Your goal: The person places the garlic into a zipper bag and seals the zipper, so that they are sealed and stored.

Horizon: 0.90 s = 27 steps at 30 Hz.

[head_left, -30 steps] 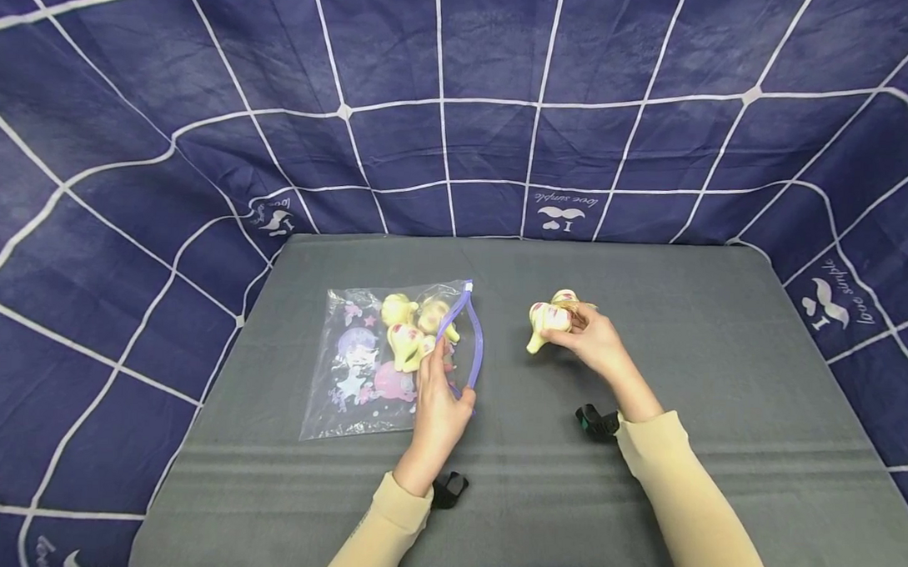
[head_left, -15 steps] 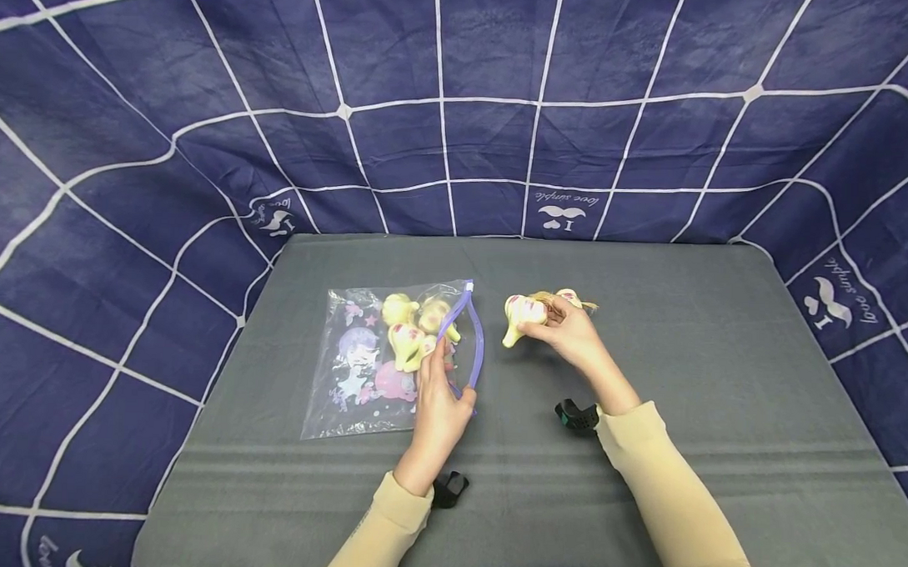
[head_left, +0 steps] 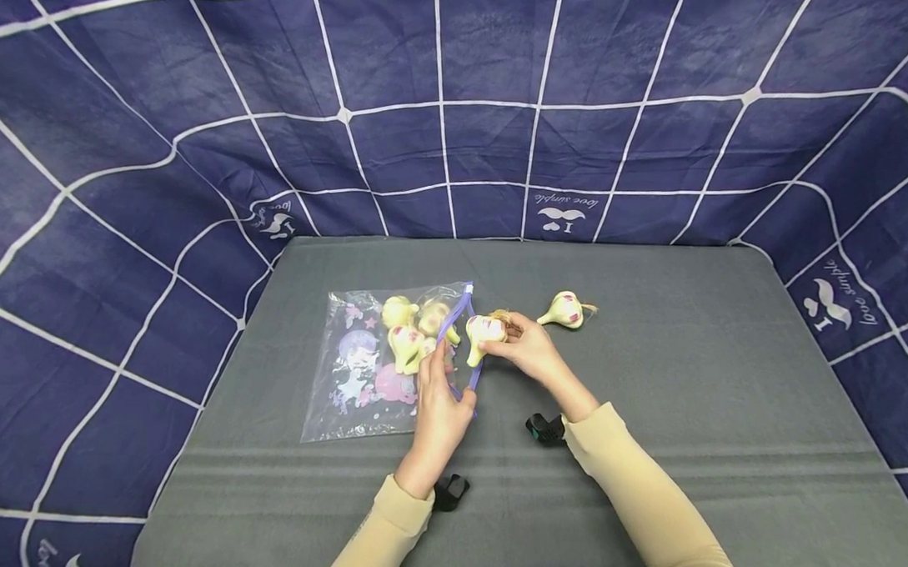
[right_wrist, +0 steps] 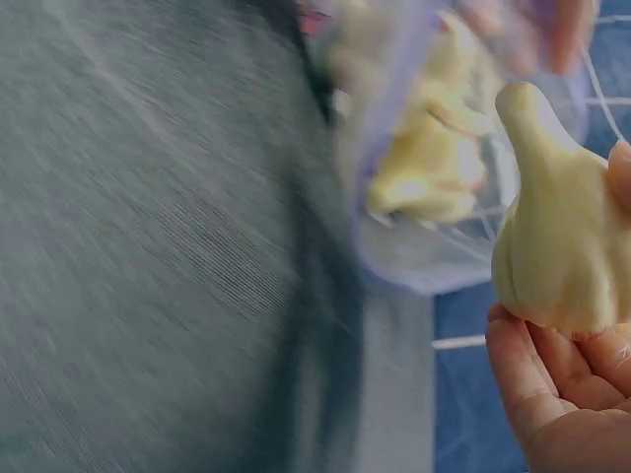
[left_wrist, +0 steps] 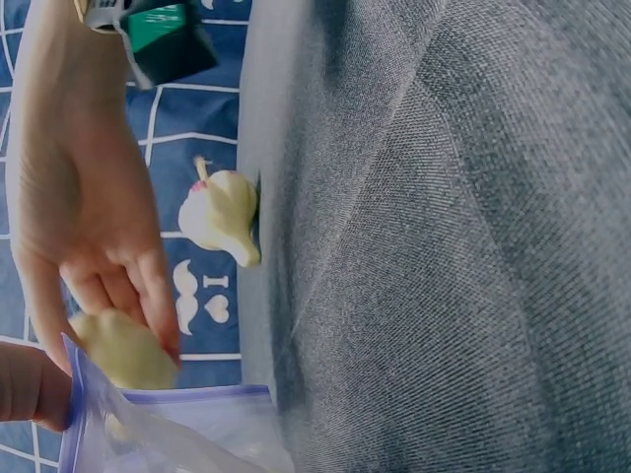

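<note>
My right hand [head_left: 530,350] grips a pale garlic bulb [head_left: 486,331] with pinkish patches and a tuft of dry roots, right at the mouth of a clear zip bag [head_left: 329,413]. In the right wrist view the held garlic bulb [right_wrist: 557,227] has its stem pointing up, close before the opening. My left hand [head_left: 440,408] pinches the bag's purple zip edge [left_wrist: 81,394], keeping the mouth apart. Inside the bag several more garlic bulbs [head_left: 405,347] lie near the opening. Another garlic bulb [head_left: 564,309] rests on the grey table to the right of my right hand.
The grey cloth-covered table [head_left: 685,342] runs back to a dark blue curtain [head_left: 489,143] with white grid lines, which also hangs at both sides. A black wrist device [head_left: 545,428] sits at my right wrist.
My right hand has carried its garlic bulb leftward from beside the other loose bulb to the bag's mouth, uncovering that bulb. The left hand and bag have hardly moved.
</note>
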### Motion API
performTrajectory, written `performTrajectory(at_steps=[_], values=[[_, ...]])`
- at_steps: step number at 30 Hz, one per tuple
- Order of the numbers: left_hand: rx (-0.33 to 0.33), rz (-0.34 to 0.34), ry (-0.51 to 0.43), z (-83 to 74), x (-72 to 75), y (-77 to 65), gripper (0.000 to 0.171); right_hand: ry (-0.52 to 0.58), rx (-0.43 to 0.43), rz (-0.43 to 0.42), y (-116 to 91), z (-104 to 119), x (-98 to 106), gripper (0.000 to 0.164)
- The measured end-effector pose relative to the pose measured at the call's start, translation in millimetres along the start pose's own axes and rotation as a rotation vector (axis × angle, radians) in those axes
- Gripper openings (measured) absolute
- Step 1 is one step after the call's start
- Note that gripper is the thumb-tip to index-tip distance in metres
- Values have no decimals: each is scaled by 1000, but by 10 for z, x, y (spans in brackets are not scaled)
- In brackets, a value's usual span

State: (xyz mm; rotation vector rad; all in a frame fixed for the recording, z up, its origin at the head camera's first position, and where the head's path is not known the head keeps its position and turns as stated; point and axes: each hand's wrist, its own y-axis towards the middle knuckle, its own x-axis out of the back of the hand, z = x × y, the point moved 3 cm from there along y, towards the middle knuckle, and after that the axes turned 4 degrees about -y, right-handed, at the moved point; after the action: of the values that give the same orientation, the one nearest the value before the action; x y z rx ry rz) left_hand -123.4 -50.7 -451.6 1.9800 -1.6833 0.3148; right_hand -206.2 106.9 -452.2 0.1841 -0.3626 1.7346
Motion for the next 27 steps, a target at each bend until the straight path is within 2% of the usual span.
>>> performTrajectory(at_steps=[5, 13, 17, 21, 27], values=[[3, 18, 10, -2, 4, -2, 83, -42, 5, 37, 48, -71, -186, 58], [-1, 28, 31, -9, -7, 5, 83, -125, 57, 74, 116, -39, -372, 64], [-22, 18, 52, -15, -10, 7, 81, -208, 70, 82, 157, -32, -427, 60], [-36, 14, 61, -17, -13, 6, 80, -284, 74, 124, 202, -42, -489, 58], [-16, 40, 56, -19, -27, 16, 81, -375, 151, 172, 272, -60, -602, 47]])
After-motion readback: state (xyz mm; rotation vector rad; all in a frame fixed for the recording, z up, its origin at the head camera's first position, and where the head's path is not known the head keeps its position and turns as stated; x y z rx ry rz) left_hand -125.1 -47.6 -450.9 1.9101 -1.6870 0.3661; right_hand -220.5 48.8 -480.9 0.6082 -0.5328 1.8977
